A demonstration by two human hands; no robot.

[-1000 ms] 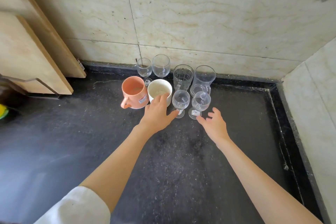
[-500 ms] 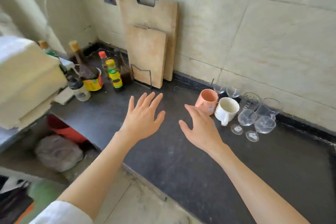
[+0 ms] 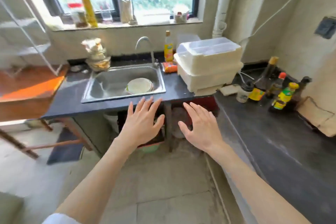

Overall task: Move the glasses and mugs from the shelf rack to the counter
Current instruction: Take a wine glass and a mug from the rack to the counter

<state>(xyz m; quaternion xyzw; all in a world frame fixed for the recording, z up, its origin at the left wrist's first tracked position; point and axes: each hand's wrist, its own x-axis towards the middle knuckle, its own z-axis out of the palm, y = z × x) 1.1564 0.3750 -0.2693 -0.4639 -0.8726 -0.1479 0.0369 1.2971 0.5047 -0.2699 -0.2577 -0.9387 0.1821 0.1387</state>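
My left hand (image 3: 141,122) and my right hand (image 3: 200,129) are held out in front of me, palms down, fingers spread, holding nothing. They hover over the floor in front of the sink counter. The dark counter (image 3: 272,136) runs along the right. The glasses and mugs are out of view. A white wire shelf rack (image 3: 27,23) stands blurred at the far left.
A steel sink (image 3: 116,82) holds plates (image 3: 140,85), with a tap behind it. A white lidded box (image 3: 209,63) sits right of the sink. Sauce bottles (image 3: 283,94) and a cutting board (image 3: 320,118) stand on the right counter. A wooden table (image 3: 27,89) is at left.
The view has swung left from the counter corner with the glasses and mugs to the sink and window. Both hands left the glassware and stay open and empty.
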